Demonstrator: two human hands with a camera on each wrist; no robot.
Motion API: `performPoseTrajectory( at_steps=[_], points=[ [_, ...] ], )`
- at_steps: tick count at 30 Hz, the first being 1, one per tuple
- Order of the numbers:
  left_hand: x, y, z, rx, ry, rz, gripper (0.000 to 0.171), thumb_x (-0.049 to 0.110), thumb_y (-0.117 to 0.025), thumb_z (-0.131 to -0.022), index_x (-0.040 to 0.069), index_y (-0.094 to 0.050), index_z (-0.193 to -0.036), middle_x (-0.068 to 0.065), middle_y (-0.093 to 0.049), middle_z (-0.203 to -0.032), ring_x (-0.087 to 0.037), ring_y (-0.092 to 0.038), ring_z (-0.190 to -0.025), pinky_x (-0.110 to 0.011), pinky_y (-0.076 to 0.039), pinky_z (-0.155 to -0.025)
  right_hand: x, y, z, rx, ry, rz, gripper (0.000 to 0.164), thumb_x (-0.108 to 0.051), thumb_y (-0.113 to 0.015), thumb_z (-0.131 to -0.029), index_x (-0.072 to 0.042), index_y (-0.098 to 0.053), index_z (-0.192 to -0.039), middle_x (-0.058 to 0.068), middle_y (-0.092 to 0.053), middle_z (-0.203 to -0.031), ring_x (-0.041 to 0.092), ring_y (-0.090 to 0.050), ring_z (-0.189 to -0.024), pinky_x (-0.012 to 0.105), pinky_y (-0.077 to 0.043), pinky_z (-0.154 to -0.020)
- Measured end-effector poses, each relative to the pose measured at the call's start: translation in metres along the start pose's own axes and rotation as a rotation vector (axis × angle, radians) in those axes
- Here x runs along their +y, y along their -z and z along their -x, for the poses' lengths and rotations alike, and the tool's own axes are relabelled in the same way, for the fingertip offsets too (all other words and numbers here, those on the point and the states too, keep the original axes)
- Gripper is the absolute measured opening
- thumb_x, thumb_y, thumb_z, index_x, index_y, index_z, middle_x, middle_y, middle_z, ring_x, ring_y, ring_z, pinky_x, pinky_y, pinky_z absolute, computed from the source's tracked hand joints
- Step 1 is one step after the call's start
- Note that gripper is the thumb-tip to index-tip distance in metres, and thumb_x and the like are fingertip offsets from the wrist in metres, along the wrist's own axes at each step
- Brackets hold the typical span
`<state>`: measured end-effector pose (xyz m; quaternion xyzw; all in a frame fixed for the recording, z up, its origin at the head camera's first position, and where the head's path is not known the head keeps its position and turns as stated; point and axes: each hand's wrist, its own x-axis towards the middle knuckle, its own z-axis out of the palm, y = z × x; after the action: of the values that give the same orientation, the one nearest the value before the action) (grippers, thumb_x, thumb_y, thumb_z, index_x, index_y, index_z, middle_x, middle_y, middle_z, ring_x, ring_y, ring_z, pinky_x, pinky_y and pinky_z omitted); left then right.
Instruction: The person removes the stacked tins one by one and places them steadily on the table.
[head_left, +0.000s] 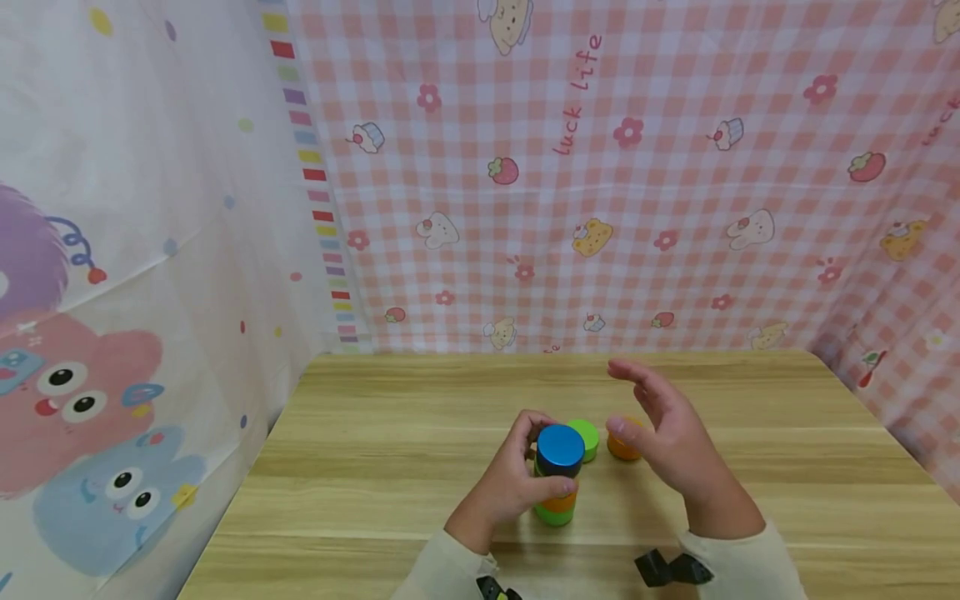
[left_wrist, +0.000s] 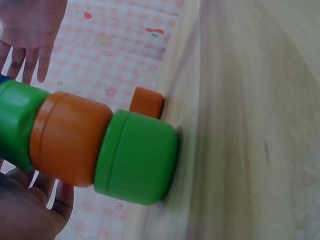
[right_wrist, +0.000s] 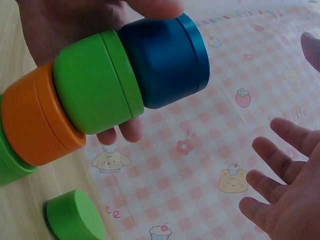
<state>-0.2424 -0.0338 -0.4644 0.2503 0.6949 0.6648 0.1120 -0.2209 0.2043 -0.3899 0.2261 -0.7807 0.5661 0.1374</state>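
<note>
Four-high, a column of small lidded jars stands upright on the table. Its bottom green jar (left_wrist: 137,157) rests on the wood, with an orange jar (left_wrist: 72,140), a second green jar (right_wrist: 95,82) and a dark blue jar (right_wrist: 162,62) above it. My left hand (head_left: 504,485) grips the column near its top, fingers behind and thumb across the front. My right hand (head_left: 678,446) hovers to the right, fingers extended and apart from the column. Behind the column sits a loose green jar (head_left: 583,439). A loose orange jar (head_left: 624,450) is partly hidden by my right thumb.
The wooden table (head_left: 360,467) ends at the back against a pink checked cloth (head_left: 465,275). A white cloth with cartoon figures (head_left: 172,333) hangs along the left side. Dark wrist devices (head_left: 671,568) sit on both sleeves.
</note>
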Motion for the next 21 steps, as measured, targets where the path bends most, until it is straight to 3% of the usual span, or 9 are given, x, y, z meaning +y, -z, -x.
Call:
performPoseTrajectory(
  at_steps=[4,5,8,10,12,15,21],
  points=[
    [-0.003,0.003,0.000,-0.041,0.003,-0.020,0.065,0.034,-0.086,-0.088,0.017,-0.046,-0.137,0.001,-0.060,-0.138,-0.018,-0.050,-0.128,-0.044,-0.037,-0.108,0.002,-0.003,0.000,-0.063,0.002,-0.007,0.054,-0.006,-0.071,-0.098,-0.002,-0.052,-0.149,0.016,-0.052,-0.153,0.004,-0.042,-0.140,0.008,-0.026,-0.115],
    [-0.004,0.004,-0.001,-0.050,0.003,-0.026,0.065,0.034,-0.086,-0.088,0.017,-0.046,-0.137,0.001,-0.060,-0.137,-0.017,-0.051,-0.127,-0.044,-0.037,-0.108,0.002,-0.003,0.000,-0.080,0.000,-0.005,0.054,-0.007,-0.071,-0.098,-0.002,-0.053,-0.148,0.016,-0.052,-0.153,0.004,-0.042,-0.140,0.013,-0.026,-0.119],
    [-0.006,0.005,-0.001,-0.081,-0.001,-0.039,0.065,0.036,-0.086,-0.089,0.017,-0.045,-0.137,0.001,-0.060,-0.137,-0.017,-0.051,-0.127,-0.046,-0.035,-0.110,0.006,-0.005,0.000,-0.132,-0.002,-0.004,0.053,-0.008,-0.073,-0.097,-0.004,-0.055,-0.147,0.015,-0.053,-0.152,0.015,-0.042,-0.144,0.042,-0.026,-0.127],
    [-0.007,0.006,-0.001,-0.103,-0.009,-0.038,0.067,0.038,-0.085,-0.089,0.015,-0.044,-0.136,0.000,-0.060,-0.137,-0.017,-0.050,-0.128,-0.049,-0.034,-0.113,0.008,-0.007,0.000,-0.165,-0.001,0.000,0.053,-0.007,-0.074,-0.096,-0.004,-0.056,-0.145,0.016,-0.054,-0.150,0.028,-0.040,-0.147,0.063,-0.022,-0.124],
    [-0.008,0.006,0.000,-0.118,-0.016,-0.038,0.068,0.040,-0.085,-0.089,0.015,-0.044,-0.136,0.000,-0.059,-0.137,-0.016,-0.050,-0.130,-0.051,-0.033,-0.115,0.011,-0.009,0.000,-0.195,-0.013,0.003,0.054,-0.007,-0.077,-0.094,-0.005,-0.057,-0.144,0.015,-0.054,-0.149,0.040,-0.036,-0.149,0.075,-0.019,-0.118],
    [-0.008,0.007,0.000,-0.125,-0.018,-0.039,0.067,0.041,-0.085,-0.089,0.015,-0.044,-0.135,0.000,-0.059,-0.137,-0.016,-0.050,-0.130,-0.052,-0.033,-0.116,0.013,-0.012,-0.001,-0.233,-0.047,0.002,0.053,-0.011,-0.080,-0.092,-0.009,-0.060,-0.142,0.014,-0.055,-0.148,0.048,-0.033,-0.150,0.079,-0.018,-0.116],
    [-0.010,0.008,-0.001,-0.118,-0.008,-0.066,0.064,0.036,-0.085,-0.088,0.015,-0.045,-0.134,0.003,-0.059,-0.135,-0.015,-0.053,-0.126,-0.047,-0.037,-0.111,0.017,-0.017,0.000,-0.298,-0.062,-0.004,0.053,-0.015,-0.082,-0.091,-0.017,-0.062,-0.140,0.010,-0.056,-0.145,0.049,-0.036,-0.148,0.084,-0.019,-0.112]
  ],
)
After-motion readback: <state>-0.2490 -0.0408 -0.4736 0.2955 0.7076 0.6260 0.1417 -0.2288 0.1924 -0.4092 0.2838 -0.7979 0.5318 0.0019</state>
